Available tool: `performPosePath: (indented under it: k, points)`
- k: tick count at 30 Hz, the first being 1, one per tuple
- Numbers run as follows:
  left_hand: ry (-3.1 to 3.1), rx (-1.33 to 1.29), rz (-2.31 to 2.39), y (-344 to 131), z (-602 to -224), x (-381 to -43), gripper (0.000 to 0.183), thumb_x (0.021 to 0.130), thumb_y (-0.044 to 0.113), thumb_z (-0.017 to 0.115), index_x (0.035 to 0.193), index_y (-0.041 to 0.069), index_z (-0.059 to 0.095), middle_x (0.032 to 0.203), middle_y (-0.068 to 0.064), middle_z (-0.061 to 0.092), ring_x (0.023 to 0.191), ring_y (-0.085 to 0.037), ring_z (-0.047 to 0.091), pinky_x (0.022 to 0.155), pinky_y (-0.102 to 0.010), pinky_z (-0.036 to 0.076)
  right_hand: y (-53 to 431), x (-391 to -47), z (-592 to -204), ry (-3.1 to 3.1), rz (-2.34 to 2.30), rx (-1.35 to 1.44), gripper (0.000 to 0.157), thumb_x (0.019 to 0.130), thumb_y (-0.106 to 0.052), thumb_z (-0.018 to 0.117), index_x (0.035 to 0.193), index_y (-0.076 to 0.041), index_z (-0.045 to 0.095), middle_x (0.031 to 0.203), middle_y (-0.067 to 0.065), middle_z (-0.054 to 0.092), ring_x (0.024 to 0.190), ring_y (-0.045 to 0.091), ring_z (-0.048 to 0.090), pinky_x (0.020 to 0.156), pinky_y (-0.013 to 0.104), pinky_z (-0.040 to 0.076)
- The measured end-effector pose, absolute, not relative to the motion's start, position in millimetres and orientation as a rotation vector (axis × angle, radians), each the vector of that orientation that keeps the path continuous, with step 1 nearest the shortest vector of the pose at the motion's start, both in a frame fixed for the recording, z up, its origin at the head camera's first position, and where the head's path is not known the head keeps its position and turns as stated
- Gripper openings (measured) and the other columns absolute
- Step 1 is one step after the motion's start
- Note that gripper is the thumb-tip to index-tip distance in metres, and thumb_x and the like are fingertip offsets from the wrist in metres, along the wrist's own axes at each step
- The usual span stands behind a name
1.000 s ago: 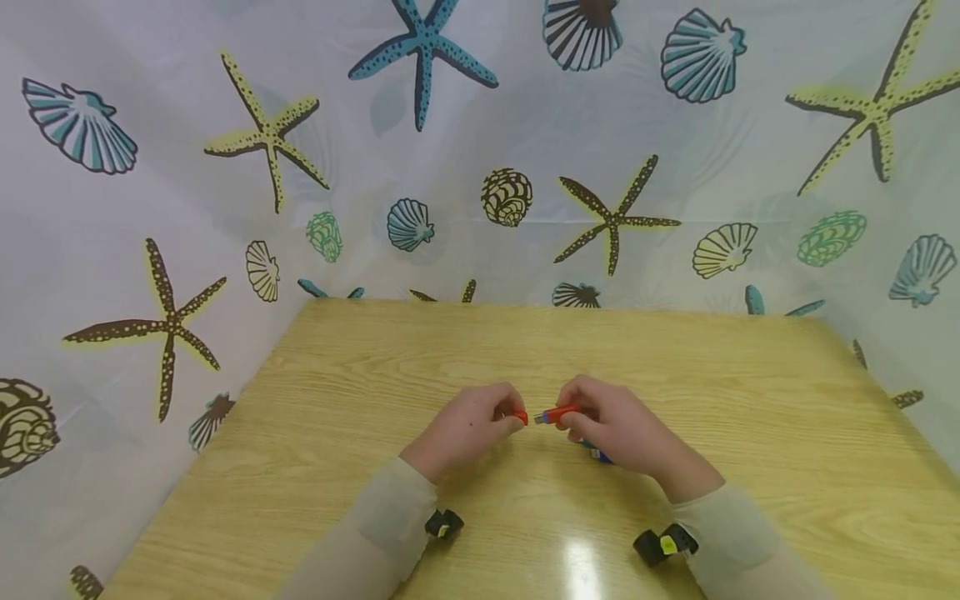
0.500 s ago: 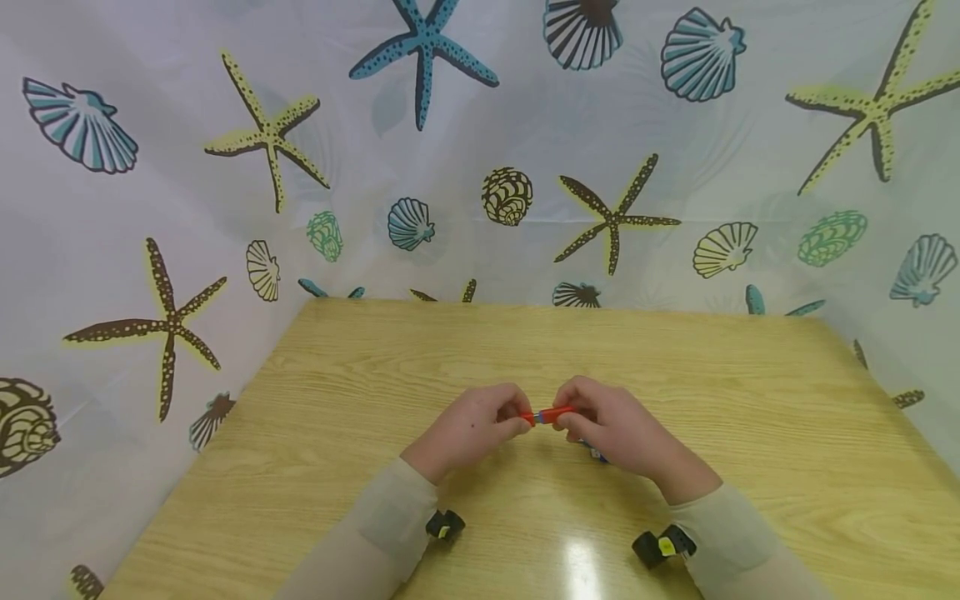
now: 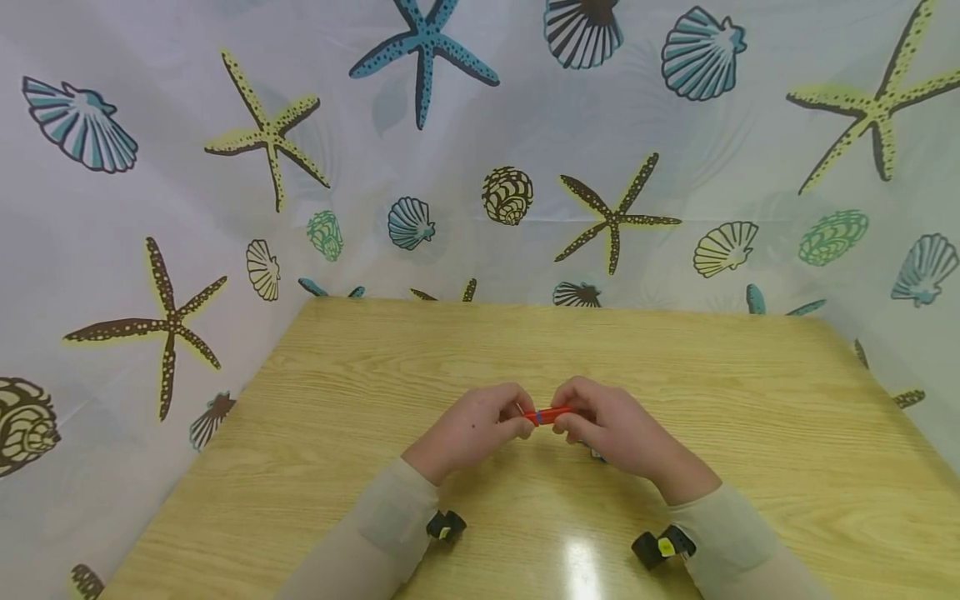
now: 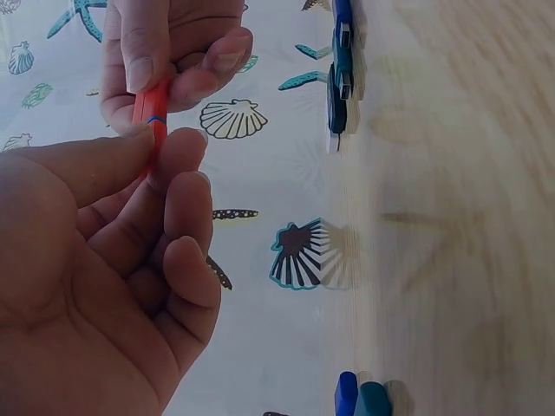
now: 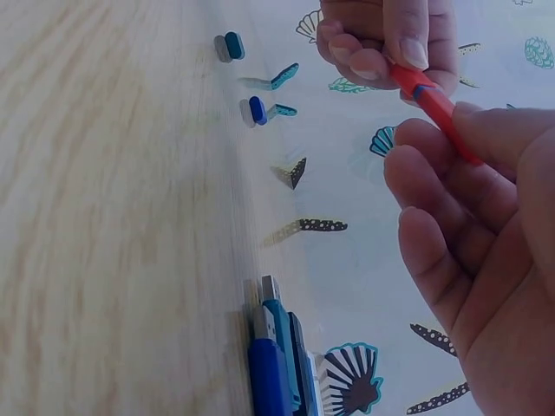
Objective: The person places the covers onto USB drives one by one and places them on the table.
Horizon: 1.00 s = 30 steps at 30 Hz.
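Shell-printed cloth (image 3: 457,158) hung behind a bench (image 3: 375,350). The left hand (image 3: 474,425) and right hand (image 3: 621,427) had fingers clamped on opposite ends of a red stick (image 3: 553,415) above it. USB sticks (image 5: 270,377) lay there, two caps (image 5: 257,110) well apart from them.

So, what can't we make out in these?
Red stick, head view: both ends hidden by the left hand and right hand.
Drives, head view: mostly behind the right hand; too small to count.
Blue drive, right wrist: lower end cut off by the bottom edge.
Blue cap and teal cap, left wrist: cut off by the bottom edge.
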State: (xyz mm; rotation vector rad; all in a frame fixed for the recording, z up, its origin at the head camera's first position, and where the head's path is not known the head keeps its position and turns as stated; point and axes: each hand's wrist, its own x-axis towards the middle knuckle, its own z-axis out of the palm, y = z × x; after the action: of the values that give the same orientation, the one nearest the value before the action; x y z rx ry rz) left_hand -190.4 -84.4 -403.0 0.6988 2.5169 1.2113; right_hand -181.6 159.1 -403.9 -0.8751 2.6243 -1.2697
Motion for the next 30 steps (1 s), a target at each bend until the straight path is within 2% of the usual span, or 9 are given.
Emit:
performPosePath:
  k: [6,10,18,24,27,30]
  points:
    - [2.511,0.707,1.221,-83.1,-402.8,-189.7,0.007,0.099,0.017,0.065,0.103,0.023,0.063,0.085,0.007,0.071,0.07,-0.015,0.059,0.057,-0.031,0.045,158.9,-178.9,-402.1,2.627,-1.263,-0.874,0.007,0.104,-0.021,0.061,0.11,-0.022,0.058,0.083,0.004,0.07,0.064,0.014,0.059,0.055,0.031,0.05]
    - [2.509,0.722,1.235,-82.8,-402.4,-188.5,0.007,0.099,0.015,0.064,0.102,0.022,0.063,0.083,0.009,0.07,0.072,-0.014,0.06,0.059,-0.031,0.045,157.5,-177.4,-401.3,2.607,-1.272,-0.874,0.006,0.103,-0.023,0.062,0.109,-0.022,0.058,0.083,0.003,0.069,0.065,0.014,0.058,0.055,0.031,0.051]
    - [2.522,0.733,1.244,-82.7,-398.6,-185.1,0.007,0.099,0.013,0.065,0.099,0.02,0.063,0.086,-0.001,0.072,0.064,-0.015,0.054,0.055,-0.029,0.043,154.4,-176.9,-401.5,2.62,-1.244,-0.911,0.007,0.104,-0.028,0.06,0.106,-0.021,0.058,0.081,-0.005,0.065,0.066,0.014,0.057,0.058,0.031,0.05]
    - [2.536,0.759,1.231,-80.1,-397.7,-184.4,0.003,0.1,0.016,0.066,0.102,0.015,0.064,0.085,-0.002,0.071,0.059,-0.014,0.05,0.051,-0.027,0.041,154.5,-176.8,-400.8,2.617,-1.24,-0.922,0.006,0.106,-0.027,0.056,0.106,-0.022,0.058,0.081,0.003,0.066,0.063,0.013,0.056,0.056,0.03,0.048]
    - [2.55,0.77,1.226,-79.3,-399.6,-184.9,0.003,0.1,0.016,0.066,0.102,0.017,0.064,0.084,-0.003,0.071,0.059,-0.013,0.049,0.052,-0.027,0.041,154.5,-177.0,-401.0,2.613,-1.245,-0.896,0.003,0.105,-0.025,0.058,0.107,-0.022,0.058,0.082,0.004,0.067,0.063,0.014,0.056,0.057,0.03,0.049]
    - [2.555,0.774,1.218,-79.2,-401.0,-185.5,0.006,0.1,0.015,0.065,0.102,0.02,0.062,0.083,-0.003,0.07,0.058,-0.014,0.049,0.051,-0.027,0.041,154.3,-177.5,-401.8,2.616,-1.249,-0.866,0.007,0.103,-0.019,0.061,0.107,-0.023,0.057,0.082,0.004,0.067,0.063,0.014,0.056,0.056,0.03,0.049]
